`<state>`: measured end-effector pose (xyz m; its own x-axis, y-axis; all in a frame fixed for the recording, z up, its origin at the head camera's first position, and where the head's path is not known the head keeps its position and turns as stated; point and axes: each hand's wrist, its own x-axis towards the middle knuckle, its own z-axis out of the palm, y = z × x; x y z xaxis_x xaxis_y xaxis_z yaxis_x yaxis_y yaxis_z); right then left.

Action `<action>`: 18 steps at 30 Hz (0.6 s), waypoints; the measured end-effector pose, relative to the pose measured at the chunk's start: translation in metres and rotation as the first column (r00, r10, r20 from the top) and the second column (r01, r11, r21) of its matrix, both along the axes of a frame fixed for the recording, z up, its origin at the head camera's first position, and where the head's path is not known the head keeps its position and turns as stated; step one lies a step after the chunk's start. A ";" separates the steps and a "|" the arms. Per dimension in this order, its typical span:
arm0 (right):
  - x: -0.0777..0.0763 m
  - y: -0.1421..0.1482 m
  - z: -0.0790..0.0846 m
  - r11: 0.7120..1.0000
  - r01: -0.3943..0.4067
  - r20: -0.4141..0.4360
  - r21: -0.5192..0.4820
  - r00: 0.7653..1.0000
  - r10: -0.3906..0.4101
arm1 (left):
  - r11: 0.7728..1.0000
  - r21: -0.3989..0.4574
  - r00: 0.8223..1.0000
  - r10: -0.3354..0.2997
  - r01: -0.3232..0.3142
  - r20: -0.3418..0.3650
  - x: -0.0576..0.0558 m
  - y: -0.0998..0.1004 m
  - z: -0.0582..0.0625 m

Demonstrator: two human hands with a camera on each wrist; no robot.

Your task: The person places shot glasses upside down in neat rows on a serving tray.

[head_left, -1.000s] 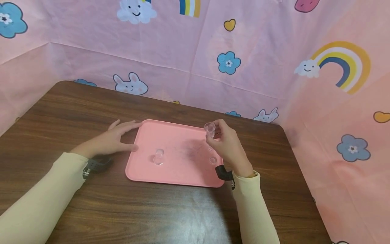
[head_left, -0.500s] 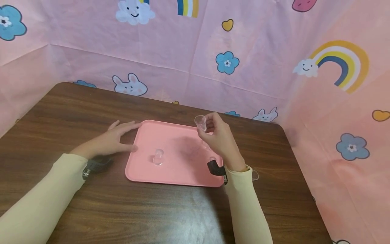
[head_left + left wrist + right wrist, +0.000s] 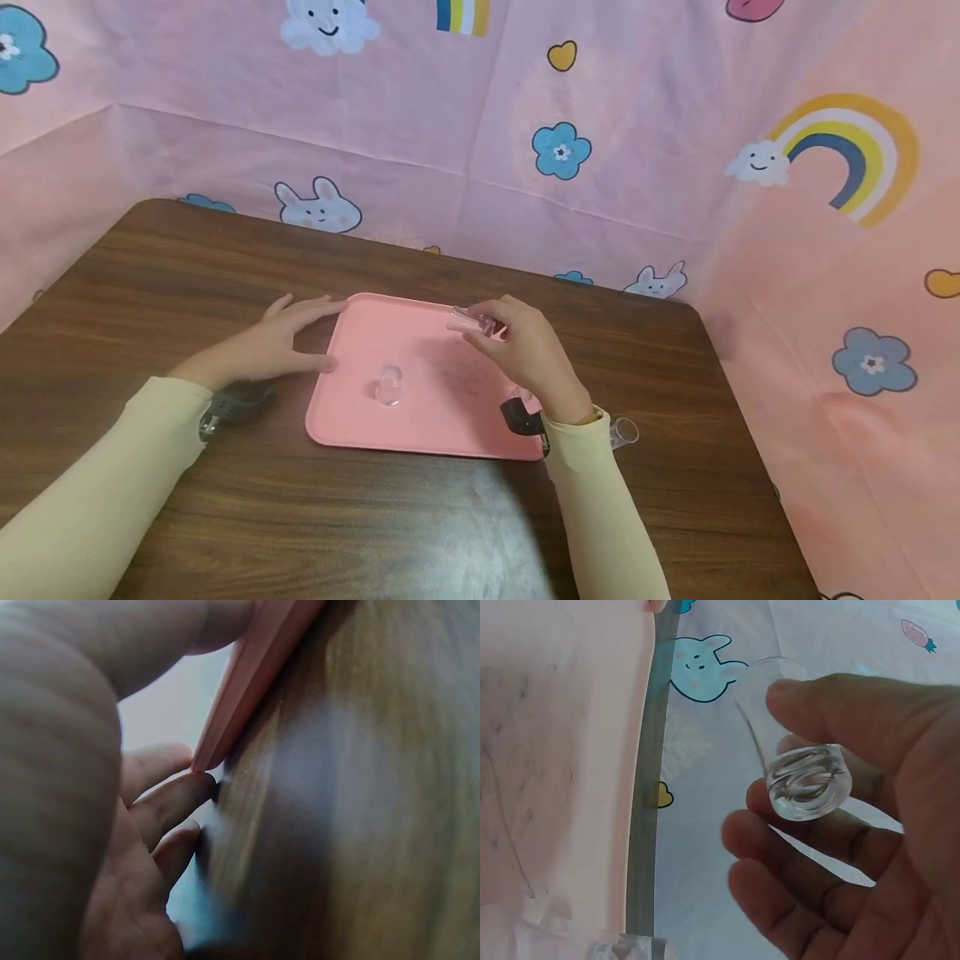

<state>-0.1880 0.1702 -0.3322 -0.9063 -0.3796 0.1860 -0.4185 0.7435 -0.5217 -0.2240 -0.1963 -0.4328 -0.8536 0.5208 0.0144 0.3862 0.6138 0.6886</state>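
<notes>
A small clear shot glass (image 3: pixel 463 322) tilts over the back right of a pink tray (image 3: pixel 420 433), its mouth to the left. My right hand (image 3: pixel 525 350) pinches it between thumb and fingers; the thick base (image 3: pixel 810 787) shows in the right wrist view. My left hand (image 3: pixel 262 346) touches the tray's left edge with spread, fairly straight fingers, and the thumb lies near the rim (image 3: pixel 240 690). Another clear glass (image 3: pixel 388 386) stands on the left half of the tray.
A further clear glass (image 3: pixel 624 432) is on the brown wooden table (image 3: pixel 337 533), right of the tray, partly behind the right sleeve. Clear glass (image 3: pixel 592 946) also shows at the right wrist view's lower left. A patterned pink cloth (image 3: pixel 420 125) hangs behind the table.
My right hand has moved left with the shot glass and tipped it from roughly upright to nearly sideways. The glass right of the tray has come into view. The left hand keeps its place.
</notes>
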 end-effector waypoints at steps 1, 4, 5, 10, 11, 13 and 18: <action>0.000 0.000 0.000 1.000 0.005 0.009 0.003 1.000 -0.005 | 1.000 0.002 1.000 0.001 -0.001 -0.001 0.000 0.000 0.000; 0.000 -0.001 0.001 0.999 0.032 0.050 -0.036 0.998 -0.030 | 1.000 0.004 1.000 0.004 -0.004 0.000 -0.001 -0.001 -0.002; 0.000 -0.002 0.002 0.997 0.043 0.069 -0.066 0.997 -0.038 | 1.000 0.004 1.000 0.003 -0.003 0.001 -0.001 -0.001 -0.002; 0.000 -0.010 0.007 0.972 0.082 0.098 -0.219 0.993 -0.061 | 1.000 0.004 1.000 0.010 -0.010 -0.003 -0.002 -0.002 -0.001; 0.001 -0.013 0.009 0.969 0.080 0.087 -0.233 0.994 -0.061 | 1.000 0.002 1.000 0.007 -0.007 -0.005 -0.003 -0.002 -0.001; 0.001 -0.019 0.010 0.964 0.063 0.054 -0.257 0.997 -0.050 | 1.000 0.002 1.000 0.010 -0.010 -0.002 -0.003 -0.002 -0.001; 0.000 -0.034 0.007 0.971 -0.030 -0.026 -0.236 0.999 0.024 | 1.000 0.002 1.000 0.008 -0.008 0.007 -0.001 -0.001 0.001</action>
